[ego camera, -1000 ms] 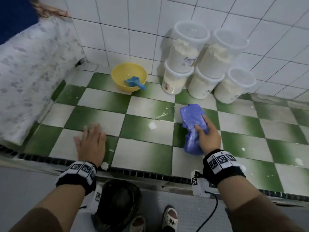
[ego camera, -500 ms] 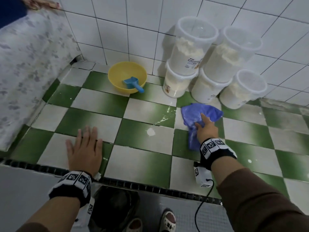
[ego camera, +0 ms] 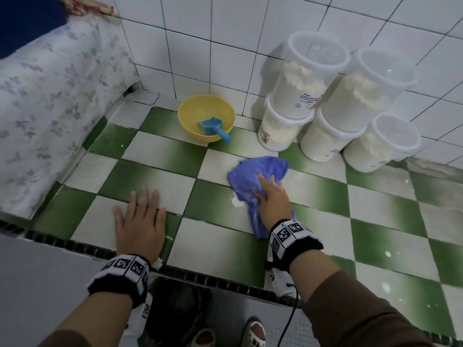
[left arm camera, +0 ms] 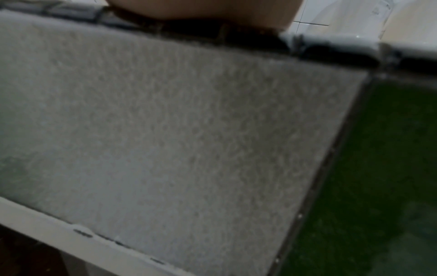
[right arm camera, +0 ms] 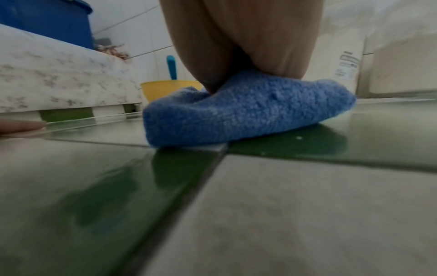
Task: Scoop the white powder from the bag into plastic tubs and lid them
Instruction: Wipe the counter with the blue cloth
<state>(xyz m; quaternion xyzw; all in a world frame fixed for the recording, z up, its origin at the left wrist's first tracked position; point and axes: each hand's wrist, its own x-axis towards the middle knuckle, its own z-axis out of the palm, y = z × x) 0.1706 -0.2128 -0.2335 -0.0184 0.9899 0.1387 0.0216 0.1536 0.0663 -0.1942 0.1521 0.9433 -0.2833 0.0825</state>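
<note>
**Head view: wiping up after filling**

Five tubs point(ego camera: 310, 78) stand stacked against the wall, all holding powder point(ego camera: 298, 81) and all lidded, so the scooping and lidding look finished; no bag can be made out. The scoop point(ego camera: 213, 127) lies in the yellow bowl point(ego camera: 193, 113) beside them. What remains appears to be cleaning. The right hand point(ego camera: 271, 199) presses a blue cloth point(ego camera: 250, 171) onto the tiled worktop point(ego camera: 155, 156), fingers curled into the fabric, just beside a white spill point(ego camera: 236, 202). The left hand point(ego camera: 140, 224) lies flat, fingers spread, holding nothing. More white specks point(ego camera: 387, 254) dot the tiles to the right. A patterned cover point(ego camera: 50, 96) lies along the left. Nothing blocks the cloth's path.
</note>
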